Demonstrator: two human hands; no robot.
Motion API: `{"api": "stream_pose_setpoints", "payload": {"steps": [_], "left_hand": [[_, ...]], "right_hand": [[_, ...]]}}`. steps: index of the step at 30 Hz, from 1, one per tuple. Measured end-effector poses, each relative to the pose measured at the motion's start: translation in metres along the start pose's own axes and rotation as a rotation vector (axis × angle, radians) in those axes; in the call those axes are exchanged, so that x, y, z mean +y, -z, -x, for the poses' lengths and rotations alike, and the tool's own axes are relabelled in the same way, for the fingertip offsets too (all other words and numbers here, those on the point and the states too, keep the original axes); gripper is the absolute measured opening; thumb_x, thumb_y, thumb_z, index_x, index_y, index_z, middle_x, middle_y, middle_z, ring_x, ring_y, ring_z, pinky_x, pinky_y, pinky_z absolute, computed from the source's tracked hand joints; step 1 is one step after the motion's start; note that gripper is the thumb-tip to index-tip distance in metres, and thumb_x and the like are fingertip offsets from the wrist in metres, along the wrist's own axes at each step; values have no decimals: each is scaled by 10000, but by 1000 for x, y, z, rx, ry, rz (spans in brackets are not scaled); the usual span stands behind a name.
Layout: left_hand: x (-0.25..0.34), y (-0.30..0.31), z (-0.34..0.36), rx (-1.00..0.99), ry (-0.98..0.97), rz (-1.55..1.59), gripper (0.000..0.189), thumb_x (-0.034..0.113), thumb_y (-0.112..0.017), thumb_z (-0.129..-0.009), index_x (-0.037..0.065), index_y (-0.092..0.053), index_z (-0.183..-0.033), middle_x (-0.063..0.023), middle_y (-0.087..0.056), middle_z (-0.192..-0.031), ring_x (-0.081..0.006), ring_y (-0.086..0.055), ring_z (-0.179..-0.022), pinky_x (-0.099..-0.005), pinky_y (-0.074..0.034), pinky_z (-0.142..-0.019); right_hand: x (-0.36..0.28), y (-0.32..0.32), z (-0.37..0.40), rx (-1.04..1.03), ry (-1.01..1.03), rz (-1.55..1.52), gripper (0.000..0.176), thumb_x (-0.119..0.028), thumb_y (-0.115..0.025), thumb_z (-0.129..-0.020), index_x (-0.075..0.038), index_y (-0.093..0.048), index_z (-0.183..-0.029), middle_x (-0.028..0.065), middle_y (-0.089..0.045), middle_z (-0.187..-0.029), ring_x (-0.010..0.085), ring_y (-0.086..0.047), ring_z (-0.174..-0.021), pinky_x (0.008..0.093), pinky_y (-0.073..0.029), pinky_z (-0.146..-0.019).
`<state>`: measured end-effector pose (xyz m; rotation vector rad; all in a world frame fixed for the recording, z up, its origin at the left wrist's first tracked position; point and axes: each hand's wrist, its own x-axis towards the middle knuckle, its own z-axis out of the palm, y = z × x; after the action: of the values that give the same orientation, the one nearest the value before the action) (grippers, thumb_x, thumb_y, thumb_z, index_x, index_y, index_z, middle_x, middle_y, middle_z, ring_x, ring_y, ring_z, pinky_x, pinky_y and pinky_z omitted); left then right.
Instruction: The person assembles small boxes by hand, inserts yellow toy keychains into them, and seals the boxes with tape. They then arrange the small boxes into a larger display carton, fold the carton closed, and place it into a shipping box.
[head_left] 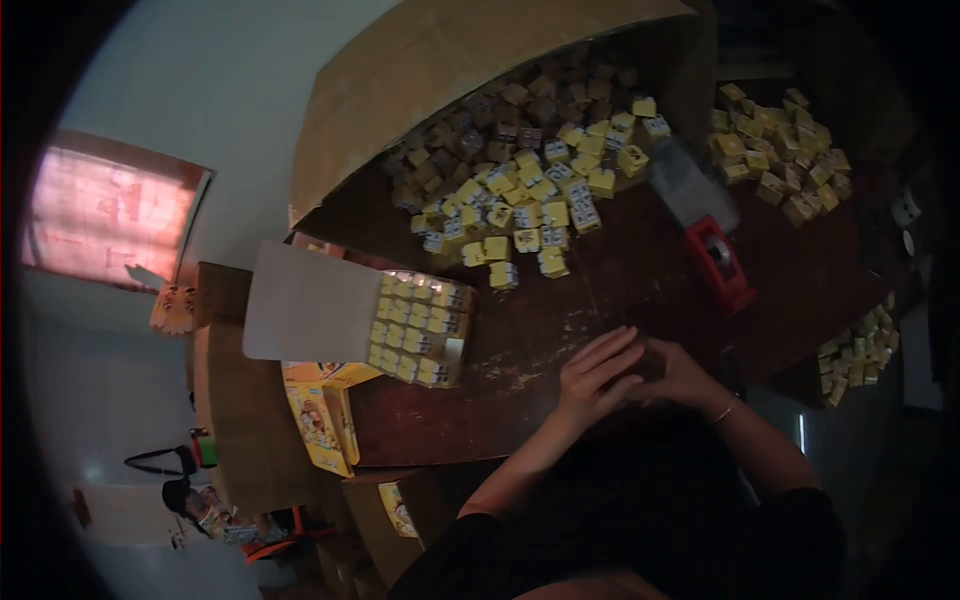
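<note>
**At the near table edge, two hands meet with boxes ahead on both sides**

Across the far side, a big cardboard carton (450, 70) lies tipped over the dark wooden table (600, 290). A broad heap of small yellow boxes (530, 190) spreads from its mouth. A second heap (775, 150) sits well apart at the far right, and a smaller pile (860, 350) lies at the right edge.

To the left is an open packing box (420, 315), filled with small boxes in neat rows, its pale flap folded outward. Its long side runs roughly away from the person.

The red tape dispenser (718, 262) lies ahead of the hands and slightly right, its length pointing away and a little leftward.

The left hand (592, 378) rests flat near the table edge with its fingers stretched out, laid against the right hand (685, 375). Nothing shows in its grasp. The right hand is curled, a bracelet (724, 410) on its wrist. Whether it grips anything cannot be told, since the spot between the hands is too dark.

The packing box lies left of the left hand, the nearer one to it. The tape dispenser lies closer to the right hand. Neither is touched.
</note>
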<state>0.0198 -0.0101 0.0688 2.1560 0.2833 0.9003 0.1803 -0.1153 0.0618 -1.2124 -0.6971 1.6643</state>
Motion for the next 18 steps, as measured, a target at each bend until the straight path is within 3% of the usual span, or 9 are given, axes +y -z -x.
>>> {"api": "stream_pose_setpoints", "payload": {"steps": [2, 8, 10, 12, 13, 14, 15, 16, 18], "left_hand": [[4, -1, -1, -32, 7, -41, 362, 69, -742, -772, 37, -691, -1129, -155, -628, -1245, -340, -589, -1176, -428, -499, -973], [8, -7, -10, -82, 67, 29, 272, 10, -722, -771, 33, -723, -1042, -150, -625, -1244, -326, -612, -1135, -406, -509, -946], [10, -1, -20, -238, 176, 134, 337, 104, -714, -813, 26, -685, -1140, -158, -585, -1305, -326, -582, -1180, -399, -498, -957], [7, -2, -28, -62, 319, 584, 493, 233, -682, -849, 24, -589, -1285, -195, -512, -1381, -331, -530, -1245, -406, -459, -1004], [-7, -3, -28, 106, 427, 839, 703, 328, -647, -869, 39, -379, -1451, -230, -427, -1441, -326, -426, -1342, -429, -365, -1086], [-17, -7, -29, 105, 427, 849, 703, 328, -647, -869, 39, -379, -1451, -230, -427, -1441, -326, -426, -1342, -429, -365, -1086], [-20, -10, -35, 199, 403, 882, 764, 330, -647, -871, 58, -285, -1486, -236, -395, -1462, -322, -383, -1371, -435, -319, -1110], [-21, -12, -39, 294, 377, 910, 833, 331, -647, -873, 77, -192, -1522, -241, -362, -1482, -319, -339, -1399, -440, -274, -1134], [-8, -43, -39, 129, 370, 1000, 958, 303, -689, -846, 103, -60, -1541, -229, -296, -1520, -309, -278, -1425, -450, -238, -1144]], "right_hand": [[11, 7, -1, -40, 32, -31, 564, -98, -795, -763, -26, -517, -1249, 99, -612, -1179, 189, -616, -1055, 290, -572, -711], [10, 11, 0, -7, 191, 114, 554, -174, -798, -779, -49, -522, -1243, 104, -621, -1166, 209, -594, -1089, 347, -476, -948], [-12, 27, 8, 49, 286, 350, 543, -190, -792, -786, -57, -516, -1234, 118, -616, -1180, 216, -595, -1096, 345, -486, -929], [-29, 44, 20, 68, 389, 582, 531, -205, -786, -793, -65, -509, -1225, 133, -611, -1195, 224, -596, -1104, 344, -495, -910], [-36, 52, 24, 97, 359, 274, 508, -164, -767, -804, -60, -493, -1220, 125, -604, -1189, 201, -582, -1111, 318, -503, -870], [-41, 57, 27, 124, 329, -35, 487, -123, -747, -816, -55, -478, -1215, 116, -598, -1182, 177, -569, -1119, 292, -510, -830], [-43, 59, 31, 129, 325, -34, 487, -123, -747, -816, -55, -478, -1215, 116, -598, -1182, 177, -569, -1119, 292, -510, -830], [-45, 60, 32, 170, 404, -271, 472, -125, -762, -799, -70, -480, -1173, 111, -601, -1172, 171, -584, -1099, 291, -512, -797], [-41, 59, 27, 207, 478, -505, 458, -127, -778, -783, -85, -483, -1131, 106, -604, -1162, 165, -600, -1079, 290, -514, -763]]}}
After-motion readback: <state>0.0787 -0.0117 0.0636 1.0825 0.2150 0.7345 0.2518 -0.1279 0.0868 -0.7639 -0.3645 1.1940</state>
